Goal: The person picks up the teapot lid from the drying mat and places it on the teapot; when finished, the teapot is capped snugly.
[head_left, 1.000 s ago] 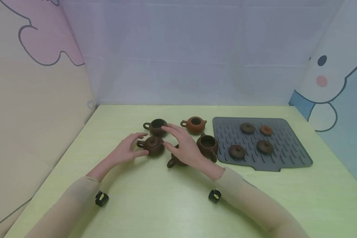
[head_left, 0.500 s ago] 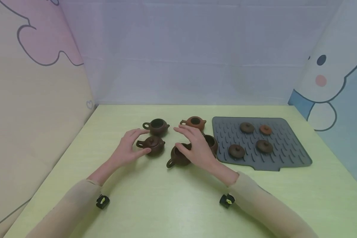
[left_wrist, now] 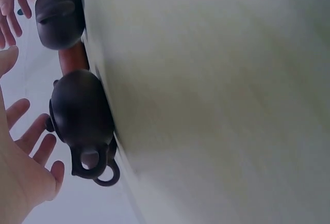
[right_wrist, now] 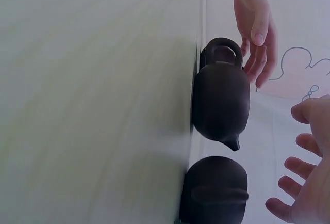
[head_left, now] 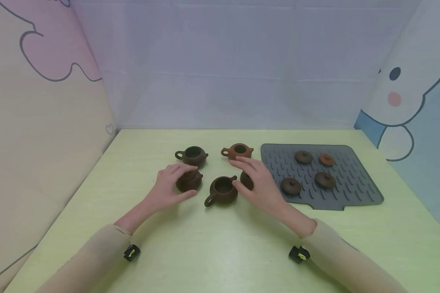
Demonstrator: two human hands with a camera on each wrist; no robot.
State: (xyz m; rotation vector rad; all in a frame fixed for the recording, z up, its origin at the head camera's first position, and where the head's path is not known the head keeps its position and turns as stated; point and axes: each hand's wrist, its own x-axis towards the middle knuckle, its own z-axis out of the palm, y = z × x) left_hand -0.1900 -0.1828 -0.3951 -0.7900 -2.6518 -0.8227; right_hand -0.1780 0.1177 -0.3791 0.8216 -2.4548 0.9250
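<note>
My left hand (head_left: 170, 187) hovers over a small dark brown lidded teapot (head_left: 188, 183), thumb and fingers spread and partly hiding it. In the left wrist view that teapot (left_wrist: 81, 108) stands upright, the fingers apart from its body. My right hand (head_left: 262, 185) is above another dark teapot (head_left: 245, 181), covering most of it, fingers spread and holding nothing. Between the hands sits a lidless brown teapot (head_left: 223, 190), its handle toward the front left; the right wrist view shows its side (right_wrist: 221, 100).
Behind are a dark lidless teapot (head_left: 192, 155) and a reddish lidless one (head_left: 240, 150). On the right a grey ridged mat (head_left: 355, 195) bears several lids, one of them reddish (head_left: 326, 159). Walls of printed cloth (head_left: 220, 81) close off the back and sides.
My right hand has moved right, from over the middle teapot to over the right-hand one, uncovering the middle one. My left hand has shifted slightly right, over the lidded teapot. The teapots stay put.
</note>
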